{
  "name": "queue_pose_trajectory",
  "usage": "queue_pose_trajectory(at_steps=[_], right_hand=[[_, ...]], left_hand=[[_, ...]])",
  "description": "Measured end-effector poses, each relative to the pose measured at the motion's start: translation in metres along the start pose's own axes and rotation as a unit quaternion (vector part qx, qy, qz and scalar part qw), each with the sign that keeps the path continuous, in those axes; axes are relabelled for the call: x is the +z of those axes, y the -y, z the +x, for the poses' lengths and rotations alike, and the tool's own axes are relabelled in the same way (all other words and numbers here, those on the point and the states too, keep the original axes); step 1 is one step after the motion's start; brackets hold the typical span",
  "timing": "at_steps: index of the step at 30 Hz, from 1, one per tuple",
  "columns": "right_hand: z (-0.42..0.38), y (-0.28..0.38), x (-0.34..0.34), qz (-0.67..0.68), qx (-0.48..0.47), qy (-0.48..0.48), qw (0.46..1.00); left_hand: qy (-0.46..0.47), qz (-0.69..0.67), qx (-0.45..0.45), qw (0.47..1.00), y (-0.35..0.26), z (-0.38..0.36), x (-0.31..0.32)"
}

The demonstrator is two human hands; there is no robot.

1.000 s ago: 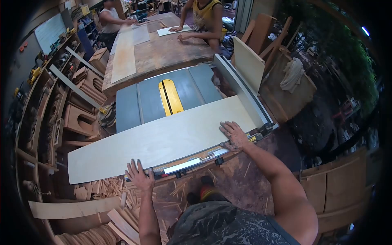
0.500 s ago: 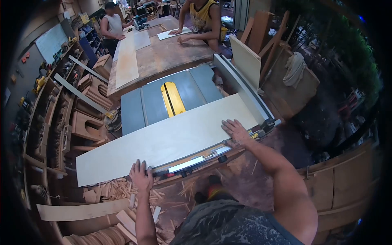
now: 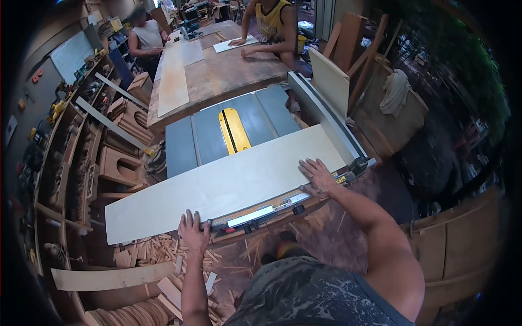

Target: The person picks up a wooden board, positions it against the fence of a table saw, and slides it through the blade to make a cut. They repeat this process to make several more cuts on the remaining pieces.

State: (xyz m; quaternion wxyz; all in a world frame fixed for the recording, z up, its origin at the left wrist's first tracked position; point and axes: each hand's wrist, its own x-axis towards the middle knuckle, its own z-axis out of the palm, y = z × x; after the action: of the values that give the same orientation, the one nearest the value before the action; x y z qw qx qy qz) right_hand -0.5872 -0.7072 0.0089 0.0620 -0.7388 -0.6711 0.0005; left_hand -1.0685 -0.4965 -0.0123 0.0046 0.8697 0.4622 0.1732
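Observation:
A long pale plywood board (image 3: 228,182) lies across the near part of a grey table saw (image 3: 204,136), its right end by the metal rip fence (image 3: 326,117). My left hand (image 3: 194,231) rests on the board's near edge, fingers spread on its top face. Close to the fence, my right hand (image 3: 318,178) lies on the board with its fingers stretched out. The yellow throat plate (image 3: 234,130) shows beyond the board's far edge; no blade is seen standing above it. A silver front rail (image 3: 261,213) runs under the near edge, between my hands.
Behind the saw, a wooden workbench (image 3: 228,73) holds thin panels, with two people beside it. Cubbies (image 3: 73,163) of wooden parts line the left. Offcuts (image 3: 157,252) litter the floor. An upright panel (image 3: 330,84) stands beyond the fence.
My left hand has shifted slightly right along the board's edge. My right hand stays in place. The view has moved a little, and the person at the back left has changed posture.

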Motion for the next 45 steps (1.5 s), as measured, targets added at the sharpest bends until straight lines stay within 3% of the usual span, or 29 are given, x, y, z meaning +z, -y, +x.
queue_pose_trajectory(at_steps=[11,24,45], right_hand=[[-0.003,-0.007,0.0,0.017,-0.028,-0.056,0.998],[-0.004,-0.003,0.002,0.015,-0.022,-0.057,0.998],[-0.004,-0.002,-0.003,0.024,-0.01,-0.047,0.999]], left_hand=[[-0.018,0.009,0.001,1.0,-0.007,-0.002,0.008],[-0.061,0.014,0.024,0.998,-0.004,-0.005,0.011],[-0.089,-0.028,-0.011,0.996,-0.01,-0.012,0.03]])
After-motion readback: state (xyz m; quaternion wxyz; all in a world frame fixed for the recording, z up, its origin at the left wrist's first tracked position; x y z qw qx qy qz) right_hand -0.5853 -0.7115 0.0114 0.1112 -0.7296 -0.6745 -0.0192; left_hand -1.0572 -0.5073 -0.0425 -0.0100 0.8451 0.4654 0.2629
